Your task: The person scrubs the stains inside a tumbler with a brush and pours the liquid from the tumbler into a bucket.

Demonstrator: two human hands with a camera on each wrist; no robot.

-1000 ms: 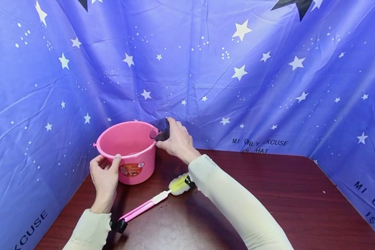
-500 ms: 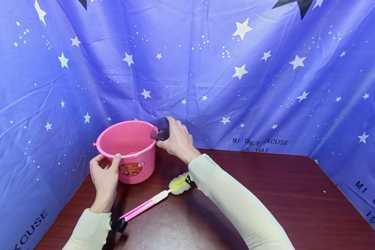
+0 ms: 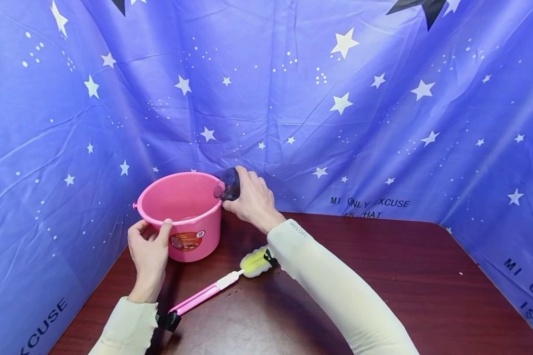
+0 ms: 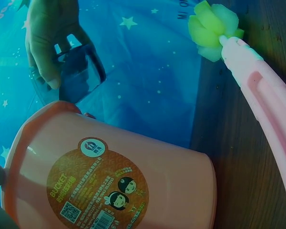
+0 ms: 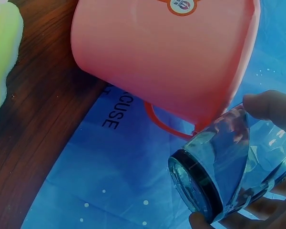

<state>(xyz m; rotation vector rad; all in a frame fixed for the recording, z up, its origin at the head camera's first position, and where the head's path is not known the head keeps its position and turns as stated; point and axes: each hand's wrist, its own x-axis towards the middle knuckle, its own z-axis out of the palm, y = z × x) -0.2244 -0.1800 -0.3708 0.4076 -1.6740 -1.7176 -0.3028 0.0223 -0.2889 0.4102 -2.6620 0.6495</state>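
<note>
A pink bucket stands upright on the table at centre left in the head view. My left hand grips its near rim, thumb on the outer wall and fingers partly hidden behind it. With my right hand I hold a dark, see-through glass tilted at the bucket's right rim, its mouth toward the inside. In the right wrist view, fingers wrap the glass, whose thick base points away from the bucket. A sponge bottle brush with pink handle and yellow-white head lies in front of the bucket.
The table is dark reddish wood, with a few drops beside the brush. A blue star-printed curtain hangs close behind the bucket and along both sides. The bucket's handle hangs down at its far side in the right wrist view.
</note>
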